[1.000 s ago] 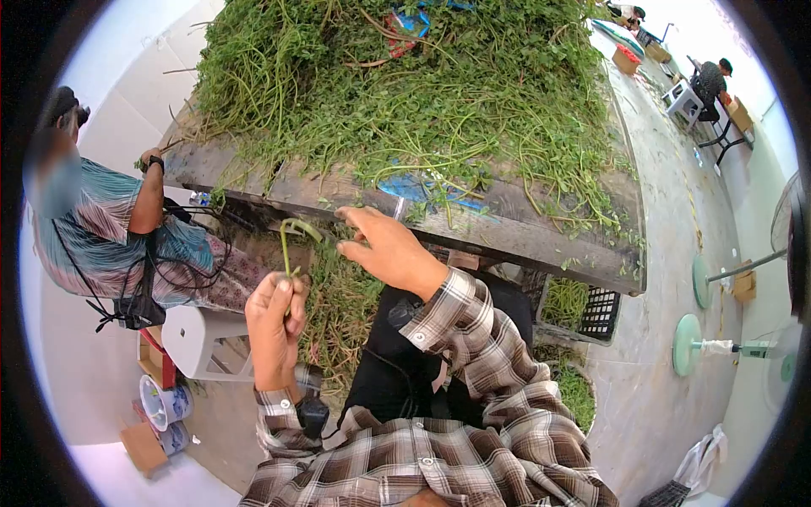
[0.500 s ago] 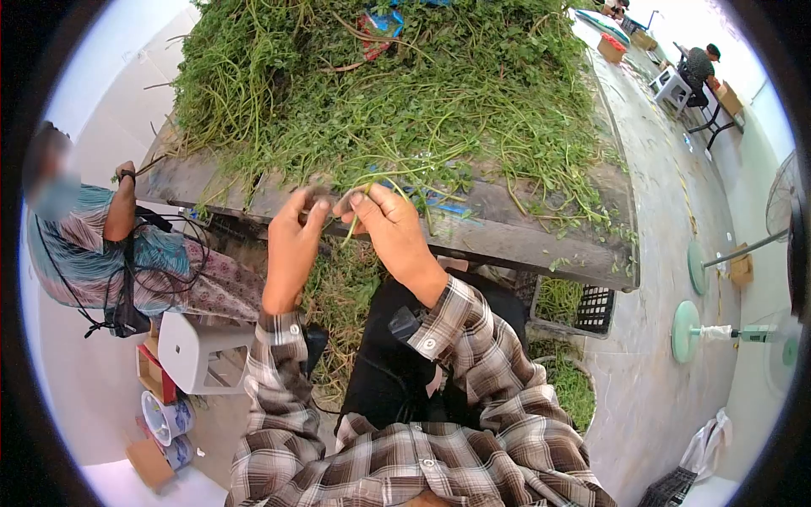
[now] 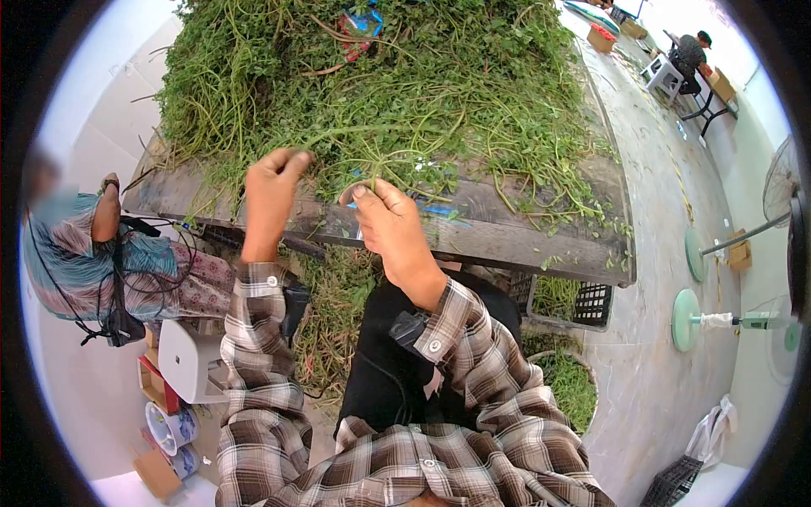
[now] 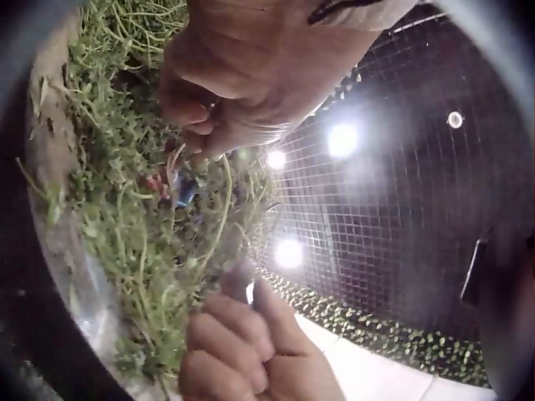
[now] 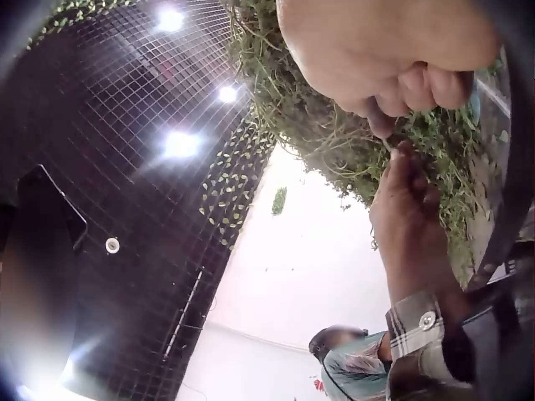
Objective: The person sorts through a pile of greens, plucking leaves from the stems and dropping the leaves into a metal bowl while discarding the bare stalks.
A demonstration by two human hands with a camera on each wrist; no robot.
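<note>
Thick leafy green stems lie heaped on the wooden table [image 3: 541, 245]; this greenery [image 3: 380, 93] spreads close to its front edge. My left hand [image 3: 270, 198] is raised at the table's front edge, thumb and fingers pinched together at the end of a thin green stem [image 3: 363, 131]. To its right, my right hand [image 3: 393, 228] pinches a stem between thumb and forefinger, with thin leafy stalks fanning out above the fingertips. In the left wrist view a curved stem [image 4: 224, 209] runs between the left hand [image 4: 251, 75] and the right hand [image 4: 251, 351]. Curled fingers hide the gripped ends.
Cut stems [image 3: 334, 321] are piled below the table by my legs. A black crate [image 3: 591, 304] and a round basket of greens [image 3: 566, 389] stand at the right. Another person [image 3: 93, 253] is at the left, beside a white stool [image 3: 190, 363]. Fans [image 3: 686, 317] stand farther right.
My left hand rose from below the edge holding a bent stem, met the right hand, then drew away to the left. The right hand went from spread fingers to a pinch.
</note>
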